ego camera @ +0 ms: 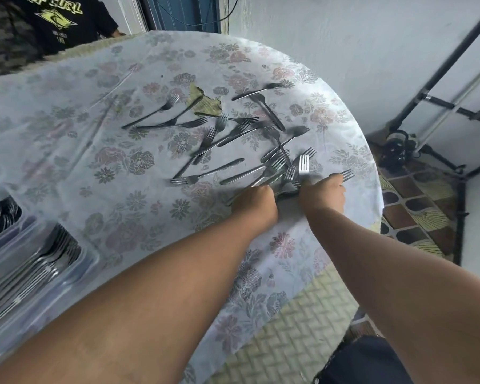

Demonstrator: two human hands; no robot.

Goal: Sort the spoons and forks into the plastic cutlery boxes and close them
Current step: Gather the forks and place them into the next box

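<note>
Several steel forks (pixel 233 134) lie scattered on the floral tablecloth (pixel 100 151) toward the table's right side. Both my hands are down among the nearest ones. My left hand (pixel 257 202) is closed over fork handles. My right hand (pixel 323 194) grips a small bunch of forks (pixel 302 166), their tines sticking up beyond my fingers. A clear plastic cutlery box (pixel 92 259) at the lower left holds several forks (pixel 39 270). Behind it a second clear box (pixel 25 220) holds what look like stacked spoons (pixel 3 214).
The round table's edge (pixel 378 189) curves close to my right hand, with tiled floor below. A black stand (pixel 427 101) leans by the wall at right. A person in a black T-shirt (pixel 58 20) stands at the table's far left side.
</note>
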